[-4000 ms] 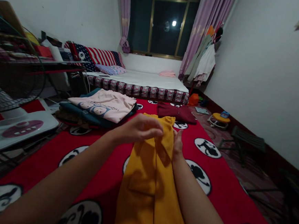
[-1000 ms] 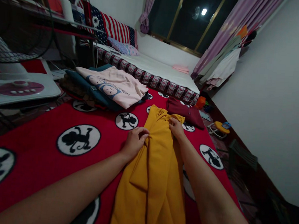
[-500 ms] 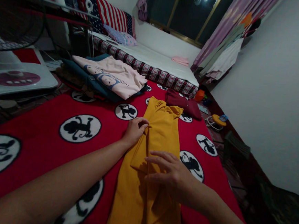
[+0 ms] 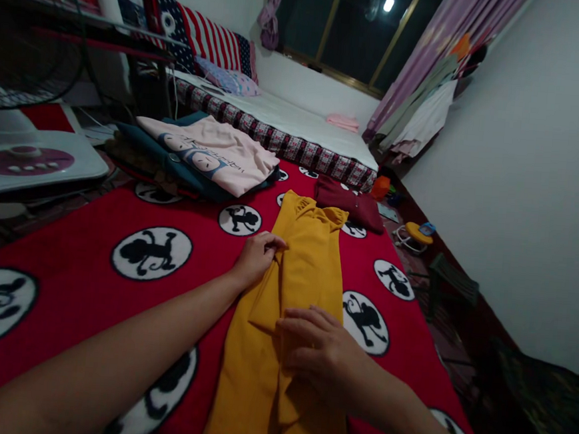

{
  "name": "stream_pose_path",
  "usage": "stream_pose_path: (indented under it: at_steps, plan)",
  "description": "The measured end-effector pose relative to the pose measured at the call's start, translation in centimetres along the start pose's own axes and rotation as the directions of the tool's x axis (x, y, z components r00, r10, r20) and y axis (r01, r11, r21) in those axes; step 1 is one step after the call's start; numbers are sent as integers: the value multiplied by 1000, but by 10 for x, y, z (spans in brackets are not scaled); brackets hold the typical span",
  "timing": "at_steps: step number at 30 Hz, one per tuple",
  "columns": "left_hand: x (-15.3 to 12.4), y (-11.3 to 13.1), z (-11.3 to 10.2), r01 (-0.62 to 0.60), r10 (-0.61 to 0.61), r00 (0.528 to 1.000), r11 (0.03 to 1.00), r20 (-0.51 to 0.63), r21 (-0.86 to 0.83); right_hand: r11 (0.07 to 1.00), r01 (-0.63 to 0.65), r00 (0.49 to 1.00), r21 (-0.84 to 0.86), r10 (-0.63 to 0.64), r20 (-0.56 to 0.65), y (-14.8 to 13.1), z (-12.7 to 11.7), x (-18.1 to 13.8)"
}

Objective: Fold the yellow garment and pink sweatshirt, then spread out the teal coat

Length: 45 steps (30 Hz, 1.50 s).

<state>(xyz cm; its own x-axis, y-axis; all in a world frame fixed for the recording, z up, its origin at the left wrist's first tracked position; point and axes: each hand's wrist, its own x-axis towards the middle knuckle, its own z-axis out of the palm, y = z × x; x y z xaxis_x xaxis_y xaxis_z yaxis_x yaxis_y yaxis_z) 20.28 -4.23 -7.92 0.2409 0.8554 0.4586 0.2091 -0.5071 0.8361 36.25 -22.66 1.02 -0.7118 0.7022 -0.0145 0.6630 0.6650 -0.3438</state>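
Observation:
A mustard-yellow garment (image 4: 311,259) lies lengthwise in front of me, folded into a long strip with a gathered, ruffled far end. At its left edge, in the upper half, my left hand (image 4: 259,255) pinches the fabric between thumb and fingers. Lower down, my right hand (image 4: 322,346) is open, its fingers stretched out over the folded flap of the same garment. The fingertips seem to rest on the cloth; part of the flap is hidden beneath this hand.
The garment lies on a red blanket (image 4: 82,234) with monkey roundels. Beyond it sits a folded maroon garment (image 4: 348,203). A stack of clothes with a pink shirt (image 4: 224,158) on top stands at the back left. A fan (image 4: 18,155) is at the left, a stool (image 4: 418,232) at the right.
My right hand has moved slightly down along the yellow garment and settled closer to the cloth. My left hand keeps its hold at the left edge. The camera view has shifted a little.

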Motion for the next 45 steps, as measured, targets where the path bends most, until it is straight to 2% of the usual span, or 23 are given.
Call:
stream_pose_path:
  at_steps: [3,4,5,6,7,8,9,11,13,14,16,19,22,24,26,30,33,36,38,41,43,45]
  plan:
    - [0,2,-1,1,-1,1000,1000,5,-10,995,43,988,90,-29,-151,1,5,1]
    - [-1,2,-1,-1,1,1000,1000,4,-15,987,15,966,161,27,-257,5,3,3]
    - [-1,2,-1,-3,3,1000,1000,3,-17,966,-32,913,256,133,-386,10,-2,6]
    - [-1,2,-1,-6,6,1000,1000,3,-15,924,-85,817,372,278,-506,18,-7,11]
    - [-1,1,0,-9,9,1000,1000,7,-11,859,-122,688,497,435,-581,29,-14,17]
    - [-1,1,0,-14,14,1000,1000,13,-7,777,-136,544,615,577,-609,41,-21,25]
    - [0,1,0,-17,18,1000,1000,20,-7,688,-135,423,713,691,-586,56,-27,34]
    - [-1,4,-1,-18,19,999,1000,45,-23,535,-128,285,835,826,-485,85,-34,52]
    - [-2,9,-3,-28,32,996,998,83,-51,405,-133,230,905,901,-369,109,-32,66]
    - [-2,12,-5,-40,47,993,997,109,-62,359,-132,218,924,920,-326,116,-28,71]
    - [-4,18,-8,-83,93,982,995,164,-63,325,-125,230,937,928,-291,124,-17,75]
    - [-7,26,-9,-155,147,970,988,192,27,386,-114,311,915,889,-336,121,1,72]
    - [-12,33,-6,-213,177,969,951,172,225,449,-81,397,890,833,-385,114,9,66]
    - [-16,37,-2,-227,185,971,915,154,334,460,-40,429,887,810,-401,111,12,64]
    - [-19,39,0,-222,184,974,898,134,380,464,4,439,886,795,-419,109,14,63]
    - [-18,34,0,-146,131,989,934,67,325,455,55,412,889,800,-436,107,21,63]
    - [-13,30,-4,-41,33,999,976,39,212,418,48,388,907,829,-403,107,25,63]
    - [-6,31,-11,66,-66,984,998,165,3,394,83,352,915,848,-397,106,24,61]
    - [-2,35,-18,127,-91,946,987,311,-99,396,116,301,911,860,-412,103,21,60]
    - [2,41,-27,173,-84,877,974,474,-146,407,147,235,901,871,-432,92,14,55]
    - [2,43,-30,210,-96,857,962,507,-172,426,123,234,896,865,-443,84,11,50]
    - [0,43,-29,300,-169,835,937,523,-177,441,61,254,896,861,-441,78,12,46]
